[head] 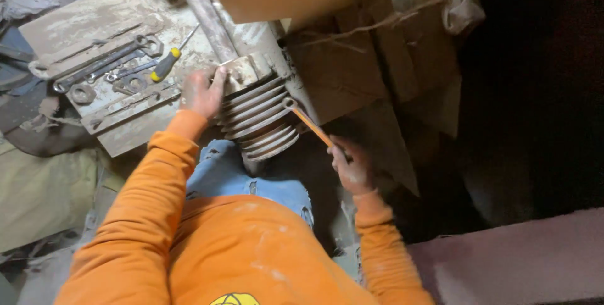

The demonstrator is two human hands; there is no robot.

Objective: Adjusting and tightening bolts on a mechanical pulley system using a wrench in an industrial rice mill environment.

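The left hand (201,91) lies flat against the top of a finned metal cylinder (258,119), at about 10 o'clock from the fins. Its fingers are spread out and press on the block (245,69) above the fins; this grip is loose, holding nothing. The right hand (351,168) sits at about 4 o'clock from the cylinder. Its grip is clenched round a thin tool with an orange shaft (313,127). The ring end of this tool touches the cylinder at its 3 o'clock side, near a fin edge

A grey metal pipe (204,9) runs up from the block toward 11 o'clock. Behind the left hand lies a dusty metal plate (75,28) used like a bench. On it lie a long spanner (100,65), a screwdriver with a yellow handle (167,65) and a big nut (82,94), all near each other at 9 o'clock from the cylinder

What could go wrong: the tool touches only at its tip, so it could slip off the fin and the right hand could bump the sharp fins. The fins look thin, and a hard push could bend one. The cylinder rests by the person's knees in blue jeans (233,176), so it could roll if the left hand lets go
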